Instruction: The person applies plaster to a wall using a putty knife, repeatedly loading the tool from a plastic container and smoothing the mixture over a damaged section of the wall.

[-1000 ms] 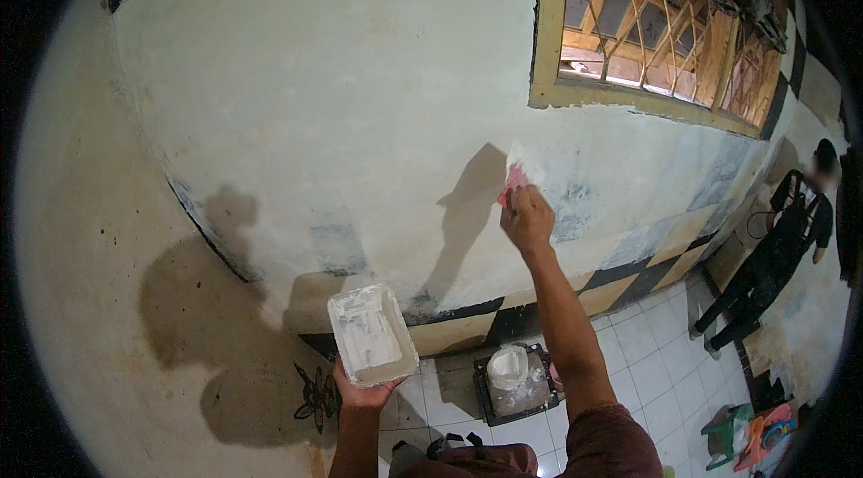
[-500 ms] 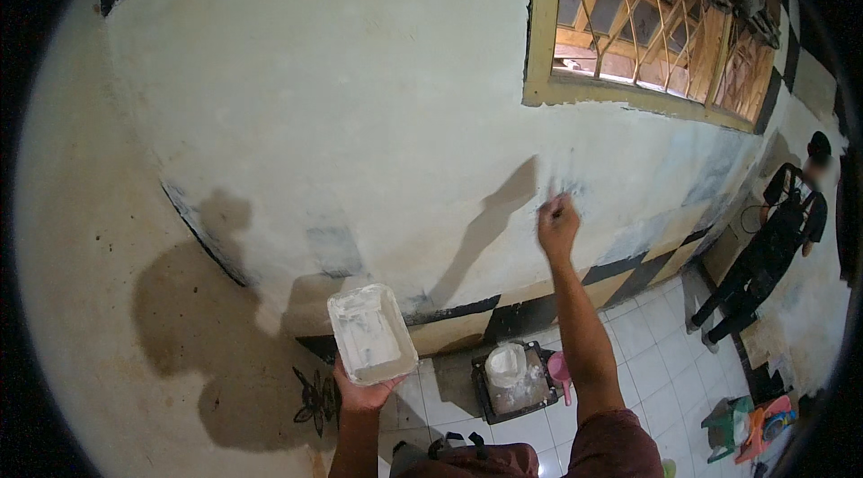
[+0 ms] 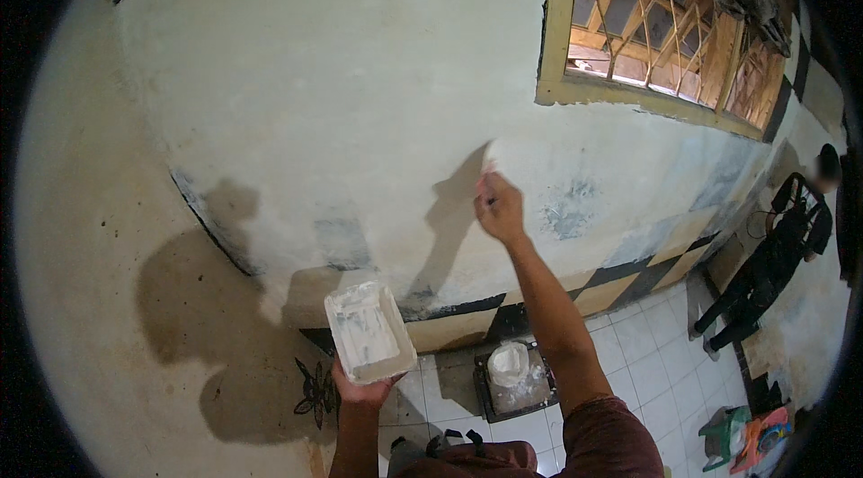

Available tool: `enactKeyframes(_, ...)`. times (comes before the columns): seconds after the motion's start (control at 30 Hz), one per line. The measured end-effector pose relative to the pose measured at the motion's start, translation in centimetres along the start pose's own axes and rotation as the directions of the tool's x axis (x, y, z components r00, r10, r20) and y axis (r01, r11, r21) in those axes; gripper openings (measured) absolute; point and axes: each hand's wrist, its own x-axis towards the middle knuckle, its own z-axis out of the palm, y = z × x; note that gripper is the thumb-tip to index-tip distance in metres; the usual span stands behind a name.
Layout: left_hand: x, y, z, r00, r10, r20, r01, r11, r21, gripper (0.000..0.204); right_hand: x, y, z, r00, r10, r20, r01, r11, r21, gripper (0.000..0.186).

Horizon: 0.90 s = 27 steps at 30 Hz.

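So nearest to the camera, the left hand (image 3: 362, 385) was cupped under a shallow white tray (image 3: 369, 331), fingers wrapped round its near end, keeping it tipped up a bit and close to the body, I'd guess so the white stuff smeared inside stayed within reach of the other arm. Taking that tray as the landmark: just right of it and lower, down on the white floor tiles (image 3: 647, 361), sat a dark square tub (image 3: 512, 381) with a white lumpy bag or heap inside, parked right at the foot of the wall, probably to keep refills close. No label I could make out on either. Up and right of the tray, the right hand (image 3: 500, 208) was clenched on a small pale tool (image 3: 491, 162), pressed flat against the cream wall (image 3: 342, 92), blade too blurry to name for sure. Below the tray's level ran a black and tan diamond band (image 3: 620, 276) along the wall's base. Far up-right of the tray was a yellow-framed window (image 3: 661, 29) with a wooden lattice, and way off right another person in dark clothes (image 3: 773, 262) stood on the tiles, near some green and orange plastic things (image 3: 746, 433).
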Motion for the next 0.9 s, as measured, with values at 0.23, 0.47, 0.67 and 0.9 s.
enactKeyframes(0.23,0.5,0.1,-0.7,0.99,-0.086,0.108,0.083,0.996,0.031,0.063,-5.6,1.7,-3.9,0.971,0.02,-0.238,-0.044,0.995,-0.092,0.007)
enactKeyframes(0.47,-0.2,-0.3,0.2,0.997,-0.002,0.079,-0.001,0.999,0.042,0.062,-3.8,11.0,-12.5,0.785,0.202,-0.586,-0.37,0.911,-0.182,0.019)
enactKeyframes(0.67,0.2,-1.1,0.3,0.995,0.05,0.084,-0.069,0.969,0.236,0.06,-3.7,7.0,-1.2,0.95,0.111,-0.29,-0.123,0.992,-0.021,0.017)
enactKeyframes(0.9,0.3,-1.1,0.9,0.988,-0.104,0.113,0.097,0.993,0.071,0.06,-5.6,-6.3,7.7,0.927,-0.012,0.376,-0.026,0.995,0.094,0.026)
